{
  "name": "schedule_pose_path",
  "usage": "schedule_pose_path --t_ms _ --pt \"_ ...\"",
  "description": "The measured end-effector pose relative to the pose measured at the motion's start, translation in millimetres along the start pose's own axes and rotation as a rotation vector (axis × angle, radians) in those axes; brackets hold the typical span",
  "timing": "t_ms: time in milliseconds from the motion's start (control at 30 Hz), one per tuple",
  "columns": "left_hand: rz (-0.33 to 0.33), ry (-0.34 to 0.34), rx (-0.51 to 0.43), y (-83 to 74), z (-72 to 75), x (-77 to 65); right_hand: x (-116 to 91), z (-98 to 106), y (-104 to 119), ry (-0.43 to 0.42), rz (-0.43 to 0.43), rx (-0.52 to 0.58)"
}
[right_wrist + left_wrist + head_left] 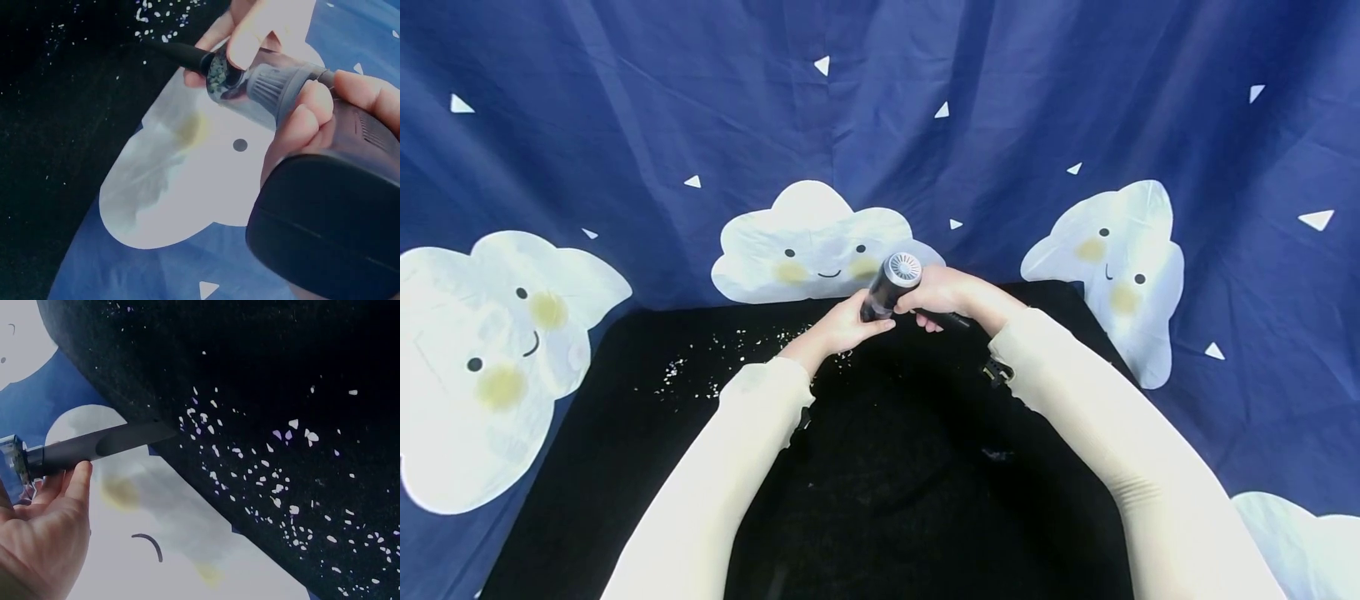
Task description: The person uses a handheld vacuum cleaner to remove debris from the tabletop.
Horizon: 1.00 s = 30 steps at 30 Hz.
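Note:
A dark handheld vacuum cleaner [883, 290] with a silver vented end is held in both hands above the far edge of the black-covered table. My right hand [942, 292] grips its body and handle; the right wrist view shows those fingers wrapped round it. My left hand [848, 323] holds the front, its thumb on the clear dust cup [217, 76], where small pale bits have collected. From the front a long black crevice nozzle [100, 447] points over the table. Near the nozzle's tip, small white bits [277, 501] lie scattered; whether the tip touches the cloth I cannot tell.
Black cloth [880, 500] covers the table. More white bits [673, 371] are strewn at its far left. Behind the table hangs a blue curtain [880, 125] printed with white clouds and triangles, close to the far edge.

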<state>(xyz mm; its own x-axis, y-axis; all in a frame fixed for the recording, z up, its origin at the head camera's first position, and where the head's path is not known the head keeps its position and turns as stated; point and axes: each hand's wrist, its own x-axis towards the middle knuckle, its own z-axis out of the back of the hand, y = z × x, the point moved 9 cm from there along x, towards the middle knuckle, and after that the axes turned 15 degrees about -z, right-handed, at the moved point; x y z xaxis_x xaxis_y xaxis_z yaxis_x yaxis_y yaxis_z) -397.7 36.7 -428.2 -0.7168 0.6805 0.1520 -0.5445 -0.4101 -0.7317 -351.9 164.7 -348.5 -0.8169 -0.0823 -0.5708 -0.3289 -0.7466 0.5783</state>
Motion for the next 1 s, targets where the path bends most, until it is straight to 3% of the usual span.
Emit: schedule_pose_path --t_ms 600,1000 --pt "0.004 -0.006 0.03 8.4 6.7 -6.7 9 -9 8 -0.033 0.058 0.007" --pt "-0.006 0.011 0.01 6.5 2.4 -5.1 7 -9 5 -0.036 0.04 0.011"
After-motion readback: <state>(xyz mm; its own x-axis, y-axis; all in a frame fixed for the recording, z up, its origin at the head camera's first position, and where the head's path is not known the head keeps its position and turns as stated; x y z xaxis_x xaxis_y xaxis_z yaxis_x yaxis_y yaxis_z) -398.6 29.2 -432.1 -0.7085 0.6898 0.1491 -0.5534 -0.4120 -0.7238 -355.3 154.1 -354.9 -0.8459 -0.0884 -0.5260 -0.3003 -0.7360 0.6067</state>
